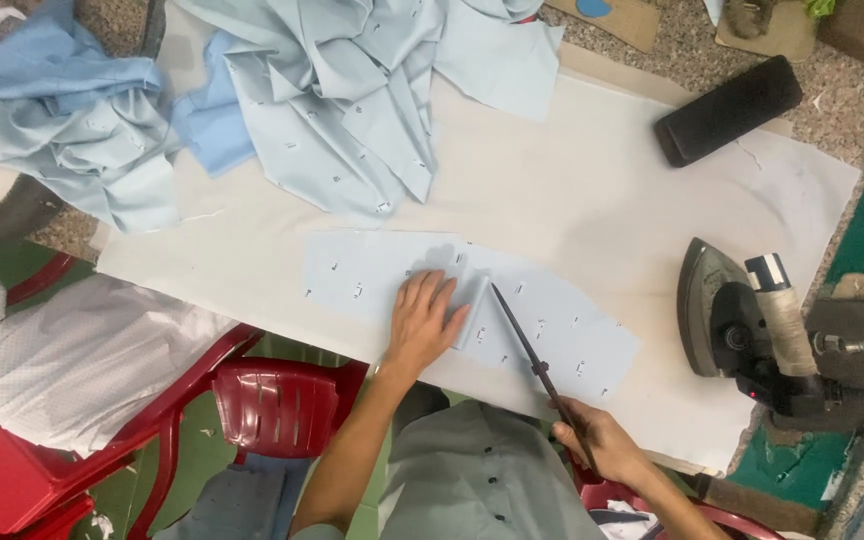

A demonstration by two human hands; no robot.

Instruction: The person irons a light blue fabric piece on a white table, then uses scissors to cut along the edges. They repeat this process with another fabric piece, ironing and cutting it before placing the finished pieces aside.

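I see the white padded pressing table (572,200) bearing a heap of pale blue shirt pieces (352,90), with a steam iron (742,330) parked upright at the right. On it lies a pale blue printed fabric strip (552,330), folded near its middle. My left hand (424,320) lies flat and open, pinning that fold. My right hand (600,440) is closed around a thin dark stick (532,350), its tip at the crease. I judge the crease is being shaped; next calls for steady pressure along the fold line.
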